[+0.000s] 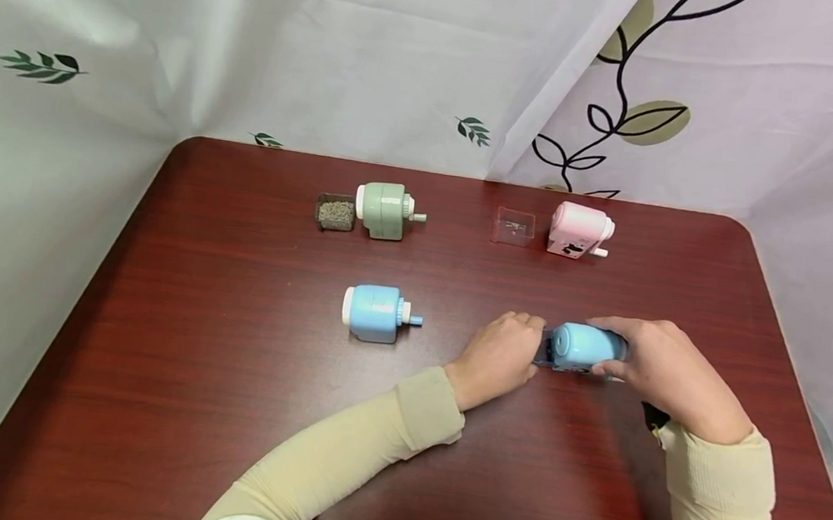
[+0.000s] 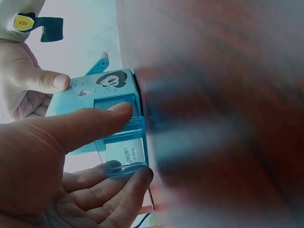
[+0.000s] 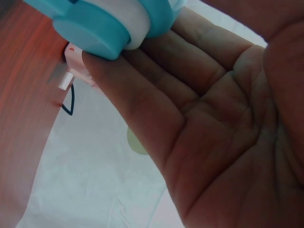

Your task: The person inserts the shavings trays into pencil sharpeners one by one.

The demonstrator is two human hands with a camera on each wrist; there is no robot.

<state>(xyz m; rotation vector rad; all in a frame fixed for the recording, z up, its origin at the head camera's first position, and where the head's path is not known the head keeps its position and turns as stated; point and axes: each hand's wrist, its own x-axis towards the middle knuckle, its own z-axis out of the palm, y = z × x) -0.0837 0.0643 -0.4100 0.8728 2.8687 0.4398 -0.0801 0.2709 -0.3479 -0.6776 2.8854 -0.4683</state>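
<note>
On the right half of the table stands a light blue crank pencil sharpener (image 1: 583, 345) with a cartoon print on its side. My right hand (image 1: 683, 382) grips its crank end, thumb on the near side and fingers on the far side. My left hand (image 1: 497, 358) pinches the clear blue shavings drawer (image 2: 126, 154), thumb on one side and fingers on the other. The drawer sticks partly out of the body, and a white label shows through it. In the left wrist view the crank handle (image 2: 99, 66) points away from the drawer.
Left of my hands stands another blue sharpener (image 1: 376, 310). Farther back is a green sharpener (image 1: 384, 209) beside a drawer of shavings (image 1: 335, 213). A pink sharpener (image 1: 577, 229) stands at the back right, near a clear pinkish drawer (image 1: 514, 228). White patterned cloth (image 1: 375, 63) hangs behind the table.
</note>
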